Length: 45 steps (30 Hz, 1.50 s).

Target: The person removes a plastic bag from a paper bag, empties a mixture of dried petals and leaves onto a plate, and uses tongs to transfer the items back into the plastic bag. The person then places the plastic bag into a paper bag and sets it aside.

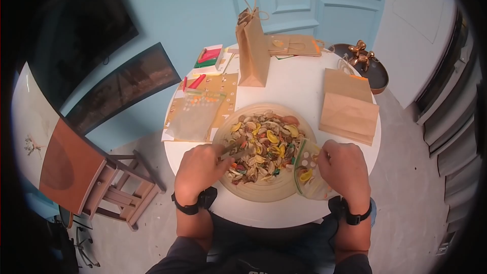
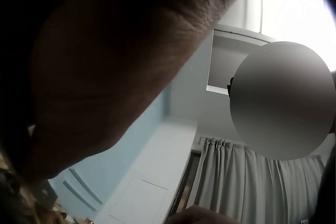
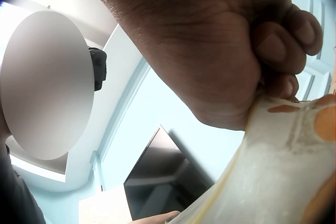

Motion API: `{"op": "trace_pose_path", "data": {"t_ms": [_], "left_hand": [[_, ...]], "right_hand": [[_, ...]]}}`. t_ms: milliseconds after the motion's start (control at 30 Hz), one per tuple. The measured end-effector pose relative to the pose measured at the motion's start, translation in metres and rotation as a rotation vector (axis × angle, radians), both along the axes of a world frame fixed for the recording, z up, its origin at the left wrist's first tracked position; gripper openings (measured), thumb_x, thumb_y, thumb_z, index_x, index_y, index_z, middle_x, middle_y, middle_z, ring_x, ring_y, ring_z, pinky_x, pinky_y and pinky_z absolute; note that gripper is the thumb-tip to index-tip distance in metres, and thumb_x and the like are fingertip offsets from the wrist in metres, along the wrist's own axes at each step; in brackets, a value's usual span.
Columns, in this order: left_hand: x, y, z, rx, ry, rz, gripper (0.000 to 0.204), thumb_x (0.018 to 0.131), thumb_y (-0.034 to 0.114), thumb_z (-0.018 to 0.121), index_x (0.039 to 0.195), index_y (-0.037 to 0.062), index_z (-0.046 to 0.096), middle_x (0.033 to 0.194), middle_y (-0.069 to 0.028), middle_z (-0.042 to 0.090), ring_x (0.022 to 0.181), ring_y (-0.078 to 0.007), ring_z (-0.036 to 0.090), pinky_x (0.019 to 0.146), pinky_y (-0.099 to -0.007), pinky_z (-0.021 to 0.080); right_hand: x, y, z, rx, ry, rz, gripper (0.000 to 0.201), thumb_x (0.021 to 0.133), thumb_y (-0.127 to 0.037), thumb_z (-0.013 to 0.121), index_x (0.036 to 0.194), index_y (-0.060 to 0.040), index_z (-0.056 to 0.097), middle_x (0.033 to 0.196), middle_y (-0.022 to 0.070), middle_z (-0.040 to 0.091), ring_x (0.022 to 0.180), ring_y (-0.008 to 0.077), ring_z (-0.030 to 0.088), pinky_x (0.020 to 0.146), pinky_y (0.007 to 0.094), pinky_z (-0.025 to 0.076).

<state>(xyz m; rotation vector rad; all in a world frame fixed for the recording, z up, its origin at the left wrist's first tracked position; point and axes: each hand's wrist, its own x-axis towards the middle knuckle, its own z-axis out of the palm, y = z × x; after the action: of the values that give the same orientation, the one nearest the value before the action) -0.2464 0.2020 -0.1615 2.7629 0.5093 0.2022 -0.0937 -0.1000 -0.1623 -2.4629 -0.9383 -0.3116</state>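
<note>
A round, pale tray [image 1: 238,191] holds a heap of dried potpourri [image 1: 258,147] with brown, cream, yellow and some green pieces. My left hand [image 1: 199,166] is at the tray's left side, gripping a brown, wooden-looking stick-like tool [image 1: 231,148] whose far end meets the potpourri; its exact kind I cannot tell. At the tray's right edge, my right hand [image 1: 346,166] pinches the top of a clear zip bag [image 1: 303,187] with white dots and a yellow piece inside. In the right wrist view, curled fingers [image 3: 275,50] hold the bag's edge [image 3: 231,182].
Another zip bag [image 1: 195,122] lies on patterned paper [image 1: 231,83] at left. Behind stand a tall paper bag [image 1: 252,53], flat paper bags [image 1: 297,44] and a box of coloured pieces [image 1: 209,60]. A folded paper bag [image 1: 350,109] lies at right. A wooden chair [image 1: 119,187] stands left.
</note>
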Motion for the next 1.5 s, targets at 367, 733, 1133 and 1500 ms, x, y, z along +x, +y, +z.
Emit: {"op": "trace_pose_path", "data": {"t_ms": [367,733,1133,1500], "left_hand": [[0.0,-0.005,-0.004,0.051,0.056,-0.02,0.036,0.092,0.036,0.088,0.108,0.0039,0.086,0.091,-0.0224,0.081,0.089,-0.0442,0.079,0.08,-0.0517,0.061],[0.005,-0.008,-0.01,0.08,0.045,-0.037,0.036,0.09,0.036,0.089,0.105,0.0032,0.084,0.089,-0.0207,0.08,0.088,-0.0443,0.078,0.08,-0.0528,0.061],[0.007,-0.015,-0.007,0.096,0.002,-0.071,0.034,0.088,0.033,0.09,0.106,0.0046,0.083,0.095,-0.0202,0.08,0.09,-0.0441,0.078,0.08,-0.0534,0.061],[0.006,-0.019,-0.013,0.178,0.004,-0.049,0.027,0.091,0.031,0.087,0.1,0.0055,0.084,0.092,-0.0183,0.079,0.089,-0.0419,0.078,0.08,-0.0521,0.062]], "right_hand": [[-0.001,0.004,-0.001,-0.015,-0.001,0.009,0.023,0.097,-0.015,0.076,0.08,-0.0007,0.072,0.073,0.023,0.072,0.07,0.045,0.072,0.071,0.0542,0.057],[-0.002,0.005,0.001,-0.047,0.037,0.009,0.023,0.097,-0.017,0.078,0.082,-0.001,0.073,0.074,0.0223,0.073,0.072,0.0443,0.073,0.073,0.054,0.057],[0.0,0.002,0.0,-0.029,0.024,0.019,0.024,0.097,-0.016,0.077,0.08,-0.0003,0.071,0.074,0.0229,0.072,0.073,0.0446,0.073,0.073,0.0541,0.058],[0.0,0.001,-0.002,-0.031,0.012,0.018,0.022,0.096,-0.014,0.075,0.08,-0.0003,0.071,0.073,0.0236,0.072,0.072,0.0449,0.073,0.072,0.0543,0.058]]}}
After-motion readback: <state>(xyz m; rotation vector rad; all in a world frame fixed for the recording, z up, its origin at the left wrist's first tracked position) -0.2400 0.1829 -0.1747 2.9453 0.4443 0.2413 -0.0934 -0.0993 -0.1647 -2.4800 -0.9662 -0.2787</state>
